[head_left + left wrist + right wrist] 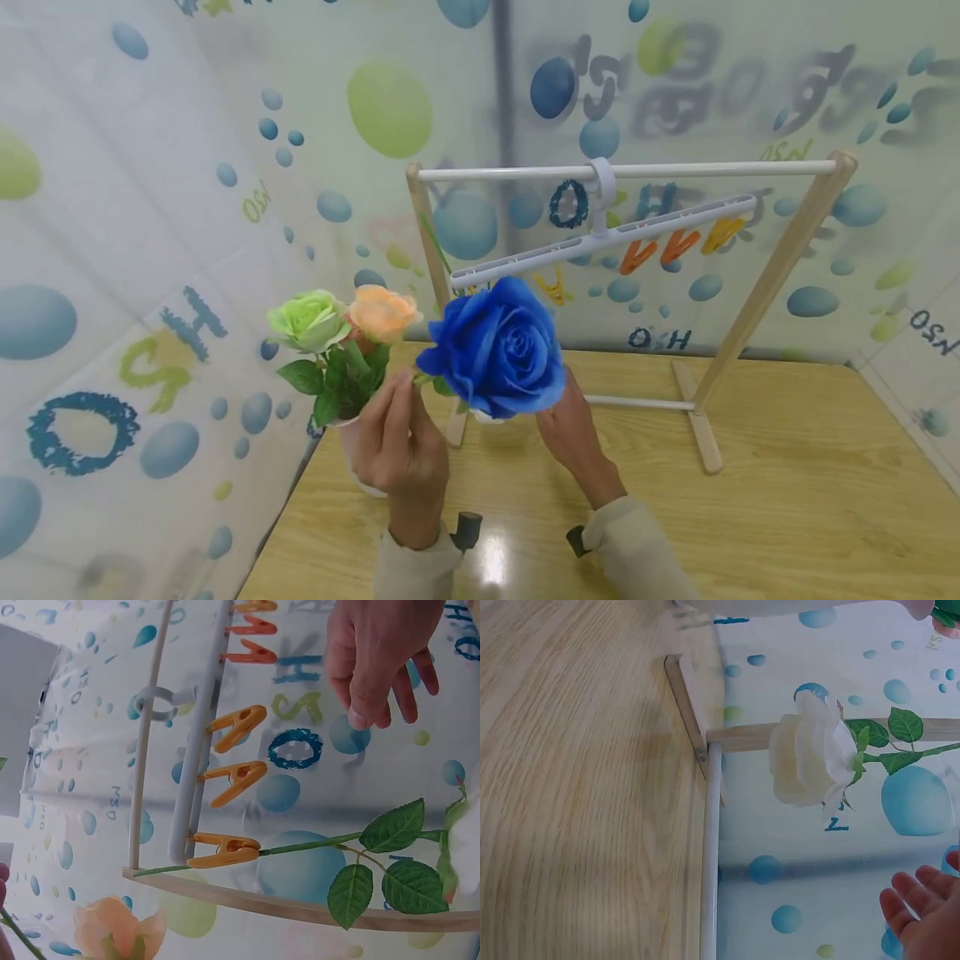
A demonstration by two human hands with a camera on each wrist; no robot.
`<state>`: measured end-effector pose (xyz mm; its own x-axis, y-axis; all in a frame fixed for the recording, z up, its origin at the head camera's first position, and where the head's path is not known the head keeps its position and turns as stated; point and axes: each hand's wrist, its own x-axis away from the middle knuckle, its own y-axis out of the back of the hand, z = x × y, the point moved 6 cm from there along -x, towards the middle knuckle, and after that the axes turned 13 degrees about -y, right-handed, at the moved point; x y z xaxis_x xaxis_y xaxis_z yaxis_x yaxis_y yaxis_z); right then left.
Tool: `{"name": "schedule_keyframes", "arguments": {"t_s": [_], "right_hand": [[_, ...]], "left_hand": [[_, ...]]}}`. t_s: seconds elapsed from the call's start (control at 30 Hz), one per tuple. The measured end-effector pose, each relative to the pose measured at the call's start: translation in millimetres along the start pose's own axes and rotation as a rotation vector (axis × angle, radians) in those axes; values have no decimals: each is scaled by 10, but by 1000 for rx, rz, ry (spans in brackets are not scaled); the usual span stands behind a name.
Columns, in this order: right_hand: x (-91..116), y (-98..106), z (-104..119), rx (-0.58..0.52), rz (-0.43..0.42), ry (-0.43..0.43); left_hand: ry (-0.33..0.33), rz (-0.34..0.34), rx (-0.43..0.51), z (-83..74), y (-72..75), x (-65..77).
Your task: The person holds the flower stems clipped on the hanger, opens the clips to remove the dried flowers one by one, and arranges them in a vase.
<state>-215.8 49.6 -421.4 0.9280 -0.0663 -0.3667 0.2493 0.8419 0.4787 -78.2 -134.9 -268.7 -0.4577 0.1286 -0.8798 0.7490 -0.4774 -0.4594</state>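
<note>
Wooden table, left fingers pinching blue rose, right hand partly hidden.

– What colour is the largest rose?
– Deep blue. The clipped rose is white, one potted bloom lime green, another bloom peach.
– And the clips?
– Orange and yellow, on a pale grey hanger. The backdrop is white with blue and green spots and lettering

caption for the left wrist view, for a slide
A leafy green stem hangs from an orange clip on a hanger.
</note>
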Motion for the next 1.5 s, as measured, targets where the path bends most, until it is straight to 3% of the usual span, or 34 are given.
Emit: {"name": "schedule_keyframes", "arguments": {"t_s": [0.27,0.37,0.5,0.7,0.87,1.07,1.5], "right_hand": [[-5,-157,2,-48,90,-51],[-29,-230,42,-51,124,-28],[-67,-338,115,-65,191,-19],[-34,-456,130,-106,271,-74],[-22,-475,126,-91,265,-74],[-45,-451,151,-103,257,-58],[-57,-478,225,-102,283,-59]], "left_hand": [[52,-10,16,61,17,34],[69,-4,5,135,11,85],[125,31,-28,272,21,183],[233,116,-97,435,77,363],[303,204,-167,525,104,479],[354,252,-222,581,125,508],[355,351,-243,641,157,512]]}}
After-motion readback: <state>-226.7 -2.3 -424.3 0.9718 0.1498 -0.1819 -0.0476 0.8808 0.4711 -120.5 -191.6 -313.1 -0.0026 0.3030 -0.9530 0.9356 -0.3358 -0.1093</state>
